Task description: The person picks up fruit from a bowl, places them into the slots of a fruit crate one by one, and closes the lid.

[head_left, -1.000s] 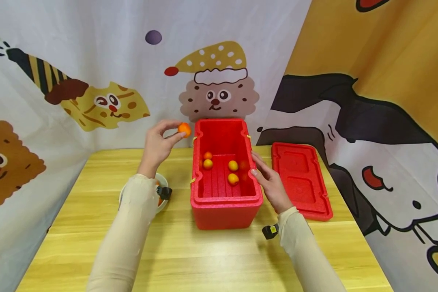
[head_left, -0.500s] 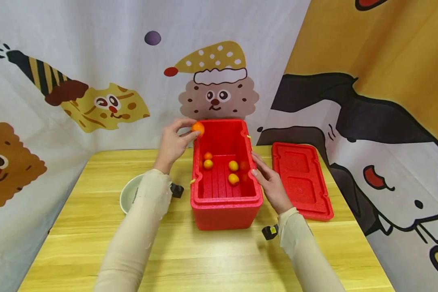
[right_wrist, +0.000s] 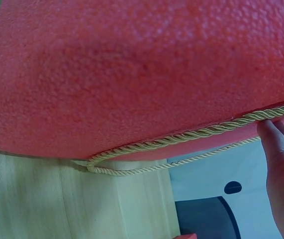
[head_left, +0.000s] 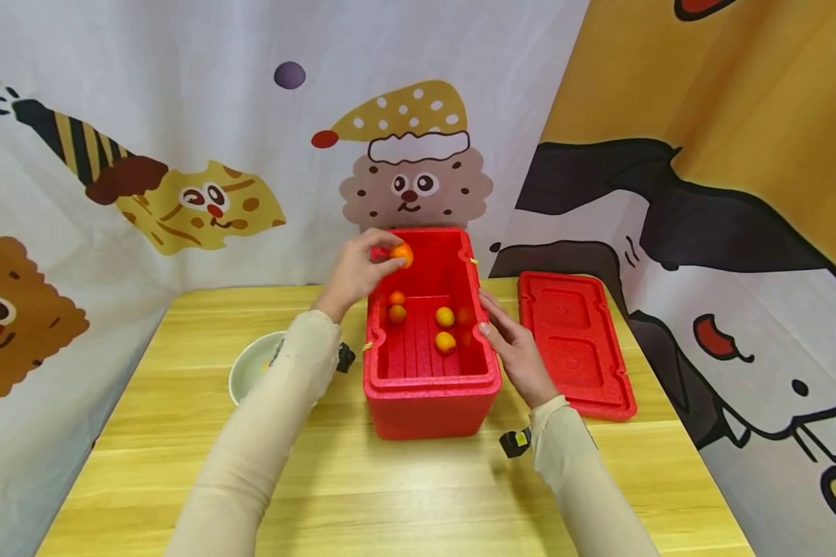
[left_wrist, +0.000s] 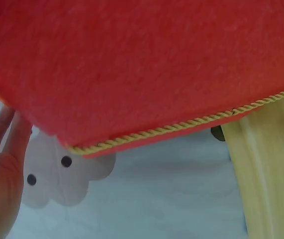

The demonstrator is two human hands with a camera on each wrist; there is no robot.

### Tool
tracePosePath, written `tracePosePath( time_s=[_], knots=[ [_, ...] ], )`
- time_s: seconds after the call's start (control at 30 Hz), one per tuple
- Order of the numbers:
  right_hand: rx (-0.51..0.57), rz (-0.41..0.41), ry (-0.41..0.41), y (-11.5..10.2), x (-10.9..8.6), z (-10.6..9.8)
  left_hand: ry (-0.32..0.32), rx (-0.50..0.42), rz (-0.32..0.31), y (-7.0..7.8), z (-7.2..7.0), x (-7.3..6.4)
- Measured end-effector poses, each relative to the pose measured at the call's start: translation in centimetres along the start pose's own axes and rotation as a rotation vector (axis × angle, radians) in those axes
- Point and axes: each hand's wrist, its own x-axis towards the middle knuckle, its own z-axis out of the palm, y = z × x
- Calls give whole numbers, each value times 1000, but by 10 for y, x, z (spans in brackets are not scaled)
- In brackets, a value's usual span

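Observation:
In the head view, my left hand (head_left: 359, 267) pinches a small orange (head_left: 402, 255) between thumb and fingertips, over the far left part of a red foam box (head_left: 432, 410). The box is uncovered, with several small orange-yellow fruits (head_left: 445, 342) on its ribbed floor. My right hand (head_left: 519, 352) rests against the box's right side, its fingers along the rim. The right wrist view shows those fingers (right_wrist: 273, 142) touching near a twisted gold cord (right_wrist: 181, 137). In the left wrist view, the box wall mostly hides the fruit.
A pale bowl (head_left: 240, 379) stands left of the box, partly covered by my left forearm; a bit of yellow shows inside. The red lid (head_left: 574, 344) lies flat on the wooden table (head_left: 404, 495) to the right. A printed curtain (head_left: 216, 62) hangs behind.
My left hand has carried the small orange rightward, from outside the box's left rim to above its inside. The bowl has come more into view. My right hand has stayed put.

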Motion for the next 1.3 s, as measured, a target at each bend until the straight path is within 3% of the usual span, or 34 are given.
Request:
tracePosePath(
  time_s=[0.2,0.37,0.6,0.93,1.17,1.3],
  knots=[
    [4,-2,-3,1,0,1,-25,-66,41,-5,9,0],
    [-8,-3,2,1,1,2,-14,-105,70,-8,7,-5],
    [4,-20,-8,-1,4,4,65,-104,26,-9,-4,-20],
    [2,-12,1,-1,3,3,79,-154,10,-16,-12,-29],
    [0,-32,2,0,3,4,138,-220,93,-18,-23,-44],
    [-6,-35,16,0,1,2,182,-271,124,-7,-30,-60]
  ],
)
